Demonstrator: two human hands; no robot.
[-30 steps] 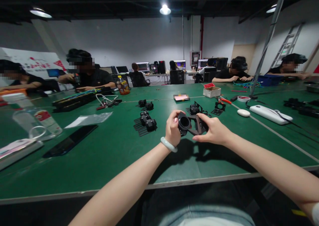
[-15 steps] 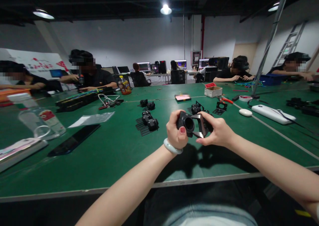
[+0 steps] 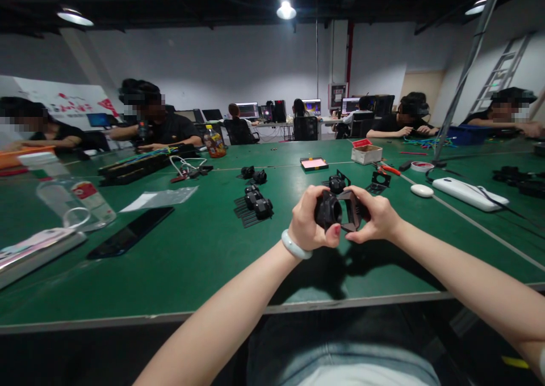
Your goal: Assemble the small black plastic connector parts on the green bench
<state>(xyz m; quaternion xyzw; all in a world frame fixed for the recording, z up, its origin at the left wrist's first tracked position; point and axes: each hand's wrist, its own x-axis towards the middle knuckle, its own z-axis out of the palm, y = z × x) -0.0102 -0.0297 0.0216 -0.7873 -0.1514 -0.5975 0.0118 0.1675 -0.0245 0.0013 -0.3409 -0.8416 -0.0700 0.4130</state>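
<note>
My left hand (image 3: pixel 310 218) is closed around a round black part with a ring-shaped opening (image 3: pixel 328 211), which faces right. Gripped between thumb and fingers of my right hand (image 3: pixel 376 214) is a black U-shaped bracket (image 3: pixel 351 211). The two pieces are held side by side above the table, very close; whether they touch I cannot tell. Just beyond my hands lies another black assembly (image 3: pixel 336 183), with a flat black bracket plate (image 3: pixel 378 183) to its right. Further left rest black assemblies with comb-like plates (image 3: pixel 255 205) and a smaller black pair (image 3: pixel 254 175).
On the green table (image 3: pixel 204 278) stand a clear bottle (image 3: pixel 70 196), a dark phone (image 3: pixel 131 233), a plastic bag (image 3: pixel 162 198) and a drink bottle (image 3: pixel 214 142). A white box (image 3: pixel 367 154), orange-handled tool (image 3: pixel 390 169) and white power bank (image 3: pixel 468 194) are at right. Other people sit around the table.
My left hand has turned the round part so its opening faces right toward the bracket, and moved slightly right. The bracket has turned too, and the gap between the pieces looks smaller.
</note>
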